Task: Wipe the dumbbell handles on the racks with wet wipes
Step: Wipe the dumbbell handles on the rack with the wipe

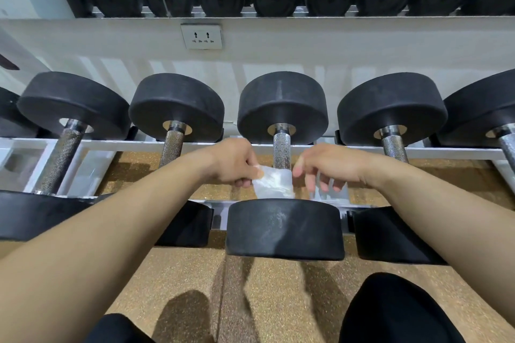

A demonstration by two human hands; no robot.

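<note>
A row of black dumbbells lies on a white rack [434,151]. The middle dumbbell [284,228] points toward me, its knurled steel handle [281,149] running between the two black heads. A white wet wipe [274,184] lies over the near end of that handle. My left hand [237,161] pinches the wipe's left edge between thumb and fingers. My right hand [326,167] hovers just right of the handle with fingers loosely curled and blurred, one fingertip close to the wipe's right edge; whether it touches the wipe is unclear.
Neighbouring dumbbell handles [173,145] [394,147] lie on either side. An upper shelf [250,12] carries several more black dumbbells. A wall socket [201,36] sits behind the rack. Speckled tan flooring [178,273] and my dark-clothed knees [390,312] are below.
</note>
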